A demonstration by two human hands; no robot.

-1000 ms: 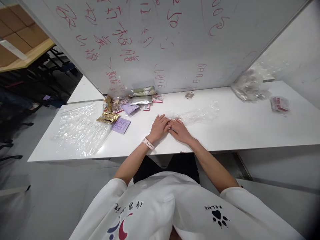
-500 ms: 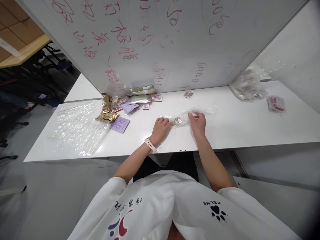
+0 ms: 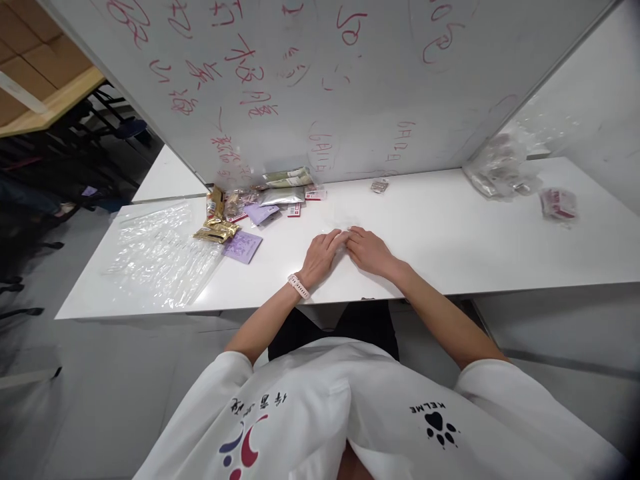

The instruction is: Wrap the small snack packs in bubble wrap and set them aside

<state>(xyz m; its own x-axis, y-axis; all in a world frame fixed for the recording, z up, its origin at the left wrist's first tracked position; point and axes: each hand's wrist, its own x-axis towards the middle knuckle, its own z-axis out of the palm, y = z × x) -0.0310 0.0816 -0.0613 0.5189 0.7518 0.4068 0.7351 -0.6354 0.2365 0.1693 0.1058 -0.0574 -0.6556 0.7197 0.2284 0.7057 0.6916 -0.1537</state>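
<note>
My left hand (image 3: 320,259) rests on the white table (image 3: 450,247), its fingers bent over a piece of clear plastic wrap (image 3: 345,220). Meeting it from the right, my right hand (image 3: 370,251) presses its fingertips on the same wrap, so that the two hands touch. Only a thin see-through part of the wrap shows beyond the fingertips. The small item inside it is hidden under my hands.
Flat clear plastic bags (image 3: 160,260) cover the table's left end. Gold packets (image 3: 217,232), a purple packet (image 3: 243,247) and other packets lie nearby. A whiteboard (image 3: 360,133) stands behind. To the right are a plastic bundle (image 3: 503,170) and a wrapped pack (image 3: 559,203).
My right hand has moved left to meet my left hand. The wrap, which stretched out to the right with a small item visible inside, is now gathered and mostly covered by my hands.
</note>
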